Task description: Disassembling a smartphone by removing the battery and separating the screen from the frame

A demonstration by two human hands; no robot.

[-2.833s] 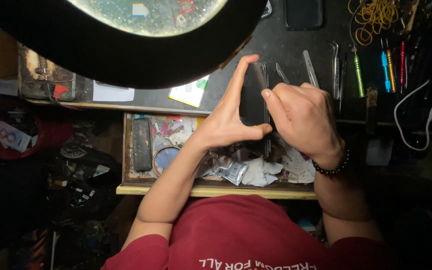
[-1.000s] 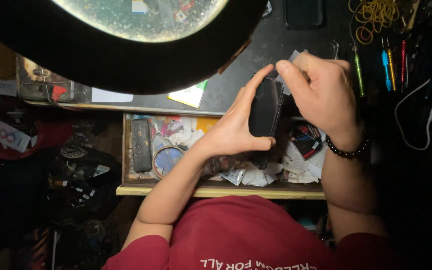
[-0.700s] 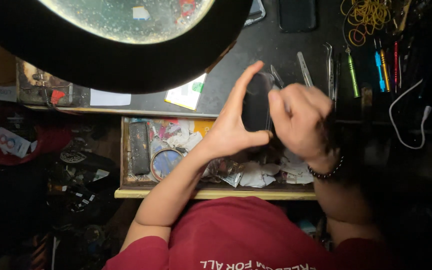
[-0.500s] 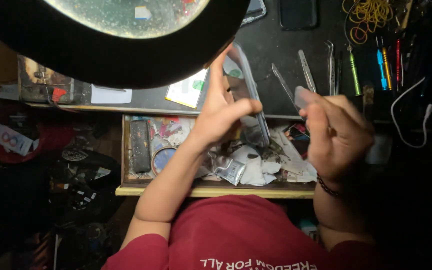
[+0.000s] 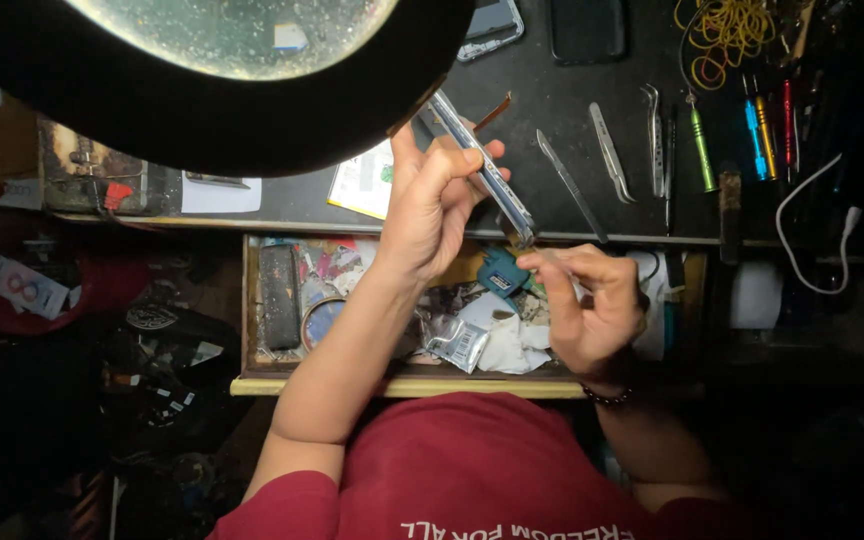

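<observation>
Metal-edged phone (image 5: 482,165): thin, seen edge-on, our left hand (image 5: 432,205) grasping it above the desk (image 5: 552,140).
Right hand (image 5: 587,300): our grip pinched at the phone's lower end.
Tweezers: we count three (image 5: 612,150).
Obstruction: round black lamp (image 5: 202,80).
Drawer (image 5: 392,385): cluttered.

The left hand (image 5: 432,205) is raised with fingers curled in a grip — the right hand (image 5: 587,305) sits lower, fingertips pinched together.

The magnifier lamp (image 5: 202,90) hides the phone's (image 5: 482,165) upper end.
</observation>
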